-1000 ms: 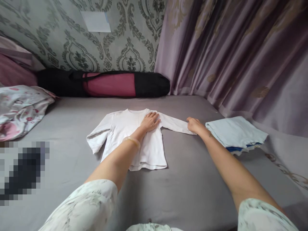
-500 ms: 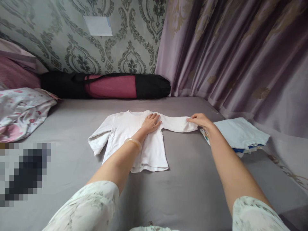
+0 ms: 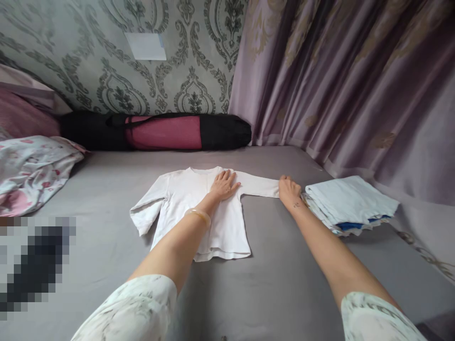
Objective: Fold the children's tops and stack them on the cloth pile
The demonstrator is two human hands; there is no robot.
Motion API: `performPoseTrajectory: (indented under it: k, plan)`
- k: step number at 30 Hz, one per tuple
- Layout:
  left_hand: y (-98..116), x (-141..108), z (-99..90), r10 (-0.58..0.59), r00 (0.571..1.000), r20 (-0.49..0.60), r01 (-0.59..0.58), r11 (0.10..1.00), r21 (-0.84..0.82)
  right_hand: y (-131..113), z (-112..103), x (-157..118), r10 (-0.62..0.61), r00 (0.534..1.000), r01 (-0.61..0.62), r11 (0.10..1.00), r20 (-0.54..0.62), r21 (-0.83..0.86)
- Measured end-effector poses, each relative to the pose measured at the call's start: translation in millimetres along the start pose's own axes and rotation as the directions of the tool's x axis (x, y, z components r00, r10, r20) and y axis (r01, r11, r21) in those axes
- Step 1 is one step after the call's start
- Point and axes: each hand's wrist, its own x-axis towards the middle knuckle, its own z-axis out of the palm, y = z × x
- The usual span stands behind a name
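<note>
A small white long-sleeved shirt (image 3: 188,189) lies spread on the grey bed sheet (image 3: 284,265), its neckline away from me. My left hand (image 3: 225,185) rests flat on the shirt near the shoulder at the right, fingers stretched out. At the cuff end of the right-hand sleeve, my right hand (image 3: 289,188) is closed around the fabric and hides the cuff. That sleeve runs straight out to the side, pulled fairly smooth. The other sleeve, on the left, bends downward with creases in it.
A stack of folded clothes (image 3: 351,201) sits just right of my right hand. Along the wall lies a long black and dark pink bag (image 3: 163,132). Patterned bedding (image 3: 31,170) is heaped at the left. A purple curtain (image 3: 320,80) hangs at the back right.
My right hand has turned from a pinch into a closed grip at the cuff, and the sleeve looks straighter. My left hand stays on the shirt. The view has tilted up slightly.
</note>
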Motion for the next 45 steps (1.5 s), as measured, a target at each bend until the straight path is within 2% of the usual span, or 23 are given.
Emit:
performPoseTrajectory:
  k: [6,9,11,14,17,20,22,26,33,38,41,45]
  plan:
    - [0.2,-0.1,-0.4,-0.005,1.0,0.016,0.005,1.0,0.001,2.8,9.5,2.8,-0.011,0.999,0.008,0.998,-0.051,-0.057]
    - [0.2,0.3,0.2,-0.005,1.0,0.01,0.005,1.0,0.0,-4.1,6.0,5.9,-0.066,0.995,0.064,0.998,-0.069,-0.029]
    - [0.3,0.7,0.4,-0.006,1.0,0.007,0.006,1.0,-0.001,-21.8,2.9,5.9,-0.177,0.981,0.181,0.982,-0.074,0.052]
    - [0.7,0.8,-0.2,-0.019,1.0,0.02,0.019,1.0,-0.001,-65.6,1.0,2.2,-0.379,0.924,0.378,0.886,-0.049,0.27]
    - [0.5,0.6,-1.2,-0.022,0.999,0.043,0.021,1.0,0.02,-108.2,4.0,-3.1,-0.436,0.899,0.371,0.804,0.038,0.464]
    - [0.1,0.1,-1.8,-0.007,0.998,0.058,0.004,0.999,0.048,-124.9,10.1,-7.2,-0.438,0.896,0.342,0.791,0.078,0.508]
    - [0.6,-0.3,-2.1,-0.013,0.998,0.06,0.011,0.999,0.049,-119.8,14.3,-9.2,-0.43,0.898,0.335,0.805,0.092,0.49]
    - [2.5,-1.0,-2.4,-0.027,0.999,0.038,0.026,0.999,0.024,-91.8,19.7,-12.9,-0.384,0.916,0.301,0.852,0.119,0.429]
    - [4.7,-2.1,-5.2,-0.031,0.999,0.029,0.031,0.999,0.014,-49.2,22.8,-15.0,-0.257,0.942,0.174,0.923,0.214,0.342]
    - [7.9,-5.4,-9.5,-0.036,0.998,0.046,0.034,0.999,0.029,-22.2,27.2,-14.6,-0.131,0.964,0.066,0.96,0.23,0.273]
    - [9.1,-4.7,-9.7,-0.039,0.997,0.063,0.037,0.998,0.043,-13.1,28.6,-16.5,-0.055,0.976,0.002,0.97,0.209,0.243]
    - [8.4,1.4,-13.5,-0.043,0.989,0.144,0.044,0.999,-0.004,-10.2,22.5,-15.8,-0.039,0.976,-0.012,0.973,0.214,0.232]
